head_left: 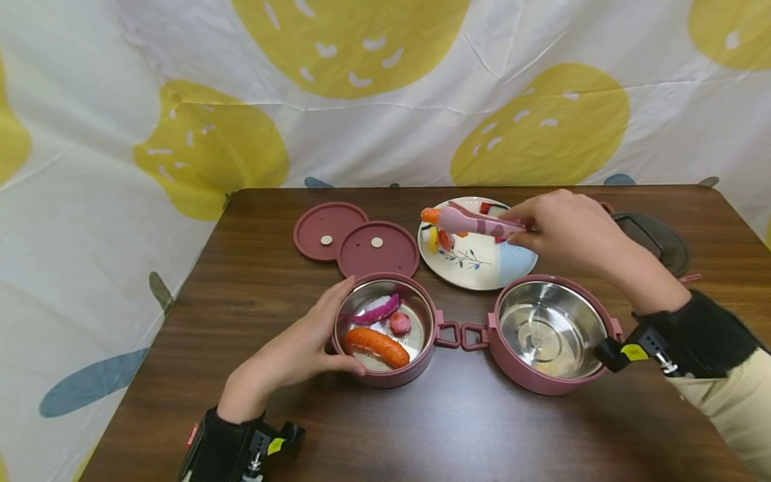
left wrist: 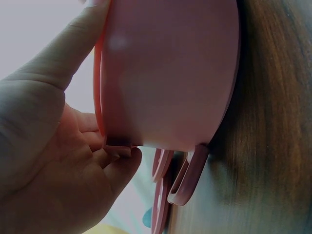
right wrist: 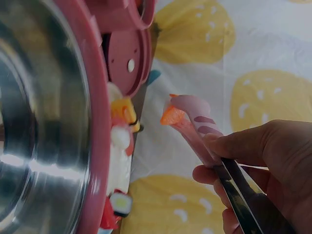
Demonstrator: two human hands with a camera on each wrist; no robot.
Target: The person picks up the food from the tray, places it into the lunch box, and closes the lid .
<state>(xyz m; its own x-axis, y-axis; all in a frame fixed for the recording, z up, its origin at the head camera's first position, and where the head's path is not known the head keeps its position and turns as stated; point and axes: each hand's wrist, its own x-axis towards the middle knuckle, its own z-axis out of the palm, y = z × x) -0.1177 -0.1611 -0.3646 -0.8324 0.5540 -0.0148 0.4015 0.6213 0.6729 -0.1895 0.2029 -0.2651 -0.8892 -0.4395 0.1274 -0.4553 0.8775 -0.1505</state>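
My right hand (head_left: 557,221) pinches a pair of pink tongs (head_left: 476,222), whose tips clasp an orange morsel (head_left: 430,215) above the plate (head_left: 464,276). In the right wrist view the tongs' metal handles run back under my fingers. My left hand (head_left: 304,341) grips the side of the left pink pot (head_left: 385,380), thumb at the near rim and fingers round the far side. Inside that steel-lined pot lie a toy sausage (head_left: 377,346), a purple onion-like slice (head_left: 378,310) and a small pink round piece (head_left: 399,323).
A second pink pot (head_left: 545,385) stands on the right, its steel bottom bare, handle to handle with the first. Two maroon lids (head_left: 378,258) overlap behind the left pot. Several toy food pieces lie on the plate. A dark oval item (head_left: 653,237) sits at the back right.
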